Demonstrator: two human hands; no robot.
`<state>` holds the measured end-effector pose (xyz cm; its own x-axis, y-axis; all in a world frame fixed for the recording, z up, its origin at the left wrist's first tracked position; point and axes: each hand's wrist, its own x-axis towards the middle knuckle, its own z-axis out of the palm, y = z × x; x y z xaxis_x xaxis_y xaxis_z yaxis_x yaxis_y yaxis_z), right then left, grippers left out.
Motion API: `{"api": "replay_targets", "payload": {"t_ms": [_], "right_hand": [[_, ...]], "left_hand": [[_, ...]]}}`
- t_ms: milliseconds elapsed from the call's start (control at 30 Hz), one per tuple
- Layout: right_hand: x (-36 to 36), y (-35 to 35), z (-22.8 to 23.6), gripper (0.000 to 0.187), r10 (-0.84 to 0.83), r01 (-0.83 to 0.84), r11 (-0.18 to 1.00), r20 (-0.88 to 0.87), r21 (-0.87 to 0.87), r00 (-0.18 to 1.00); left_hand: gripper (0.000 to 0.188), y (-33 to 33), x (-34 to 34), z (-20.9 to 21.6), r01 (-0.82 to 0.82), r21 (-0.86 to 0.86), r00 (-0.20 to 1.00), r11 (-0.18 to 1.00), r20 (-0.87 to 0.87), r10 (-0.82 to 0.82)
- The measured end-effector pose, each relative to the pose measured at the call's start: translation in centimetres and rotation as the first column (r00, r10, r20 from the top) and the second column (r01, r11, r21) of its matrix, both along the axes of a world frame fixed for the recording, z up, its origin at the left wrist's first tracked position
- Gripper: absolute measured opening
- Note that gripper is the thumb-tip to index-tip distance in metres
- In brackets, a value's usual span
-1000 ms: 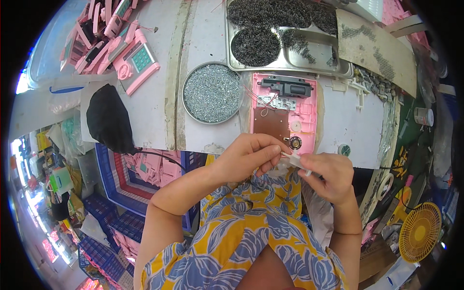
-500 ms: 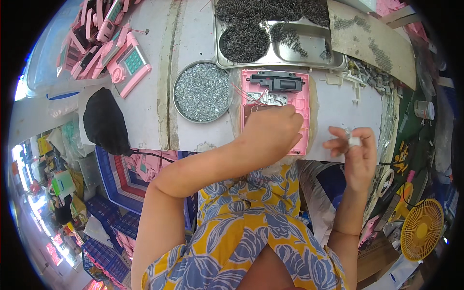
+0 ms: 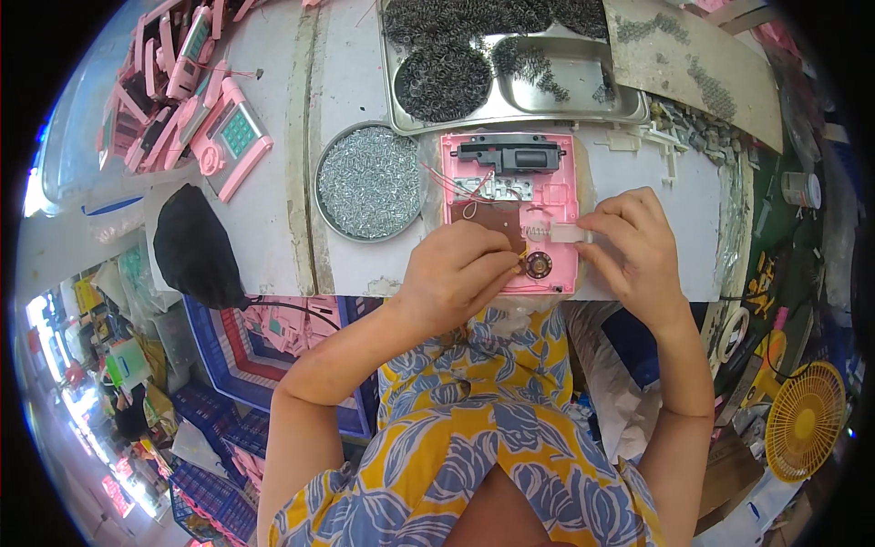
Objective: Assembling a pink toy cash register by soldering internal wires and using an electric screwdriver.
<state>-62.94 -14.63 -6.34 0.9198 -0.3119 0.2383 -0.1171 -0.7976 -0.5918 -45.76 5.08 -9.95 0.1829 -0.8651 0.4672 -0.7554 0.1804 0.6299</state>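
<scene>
Head view. You are seated at a pale, scuffed table (image 3: 346, 82) whose near edge runs across the middle of the picture. Beyond its left edge, stacked blue and red plastic crates (image 3: 273, 365) stand on the floor below. A yellow round fan (image 3: 804, 419) sits low at the right.

Directly in front of you lies the pink plastic housing (image 3: 510, 214), open side up, flat on the table. Inside it you see a black moulded block (image 3: 509, 155) near the far edge, a brown board (image 3: 499, 219) at the centre and a small round speaker (image 3: 538, 266) at the near edge, with thin red wires between them.

Your left hand (image 3: 456, 273) rests on the near part of the housing; its fingers (image 3: 506, 264) are pinched together just beside the speaker. Your right hand (image 3: 633, 246) is at the housing's right edge, with its fingers clamped on a small translucent piece (image 3: 570, 233).

Left of the housing stands a round metal dish (image 3: 369, 182) heaped with small bright screws. Behind it, a compartmented steel tray (image 3: 515, 64) holds dark coiled springs. A black cloth (image 3: 196, 246) lies at the table's left edge, and finished pink units (image 3: 196, 82) are piled at the far left.
</scene>
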Motion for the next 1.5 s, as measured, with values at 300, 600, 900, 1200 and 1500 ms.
{"api": "replay_targets", "payload": {"t_ms": [300,600,900,1200,1500], "right_hand": [[2.1,-0.8,-0.2,0.029,0.173,-0.167,0.983,0.082,-0.071,0.981],[2.4,0.4,-1.5,0.028,0.167,-0.165,0.986,0.088,-0.030,0.982],[0.3,-2.3,-1.3,0.020,0.037,-0.043,0.990,0.052,0.134,0.998],[-3.2,-14.4,-3.8,0.030,-0.445,0.376,0.873,-0.193,-0.310,0.875],[-3.9,-5.1,-0.5,0.035,-0.424,0.427,0.901,-0.054,0.074,0.904]], "left_hand": [[0.027,0.0,0.0,-0.4,-0.003,0.015,1.000,1.000,0.011,0.003],[0.023,-0.4,0.5,-0.1,0.074,0.111,0.986,0.991,0.142,-0.089],[0.035,-1.4,1.9,1.3,0.215,0.249,0.949,0.944,0.174,-0.262],[0.048,-1.7,1.7,1.6,0.248,0.198,0.965,0.948,0.030,-0.259],[0.025,-4.7,-1.1,6.9,0.175,0.339,0.836,0.924,-0.548,0.042]]}}
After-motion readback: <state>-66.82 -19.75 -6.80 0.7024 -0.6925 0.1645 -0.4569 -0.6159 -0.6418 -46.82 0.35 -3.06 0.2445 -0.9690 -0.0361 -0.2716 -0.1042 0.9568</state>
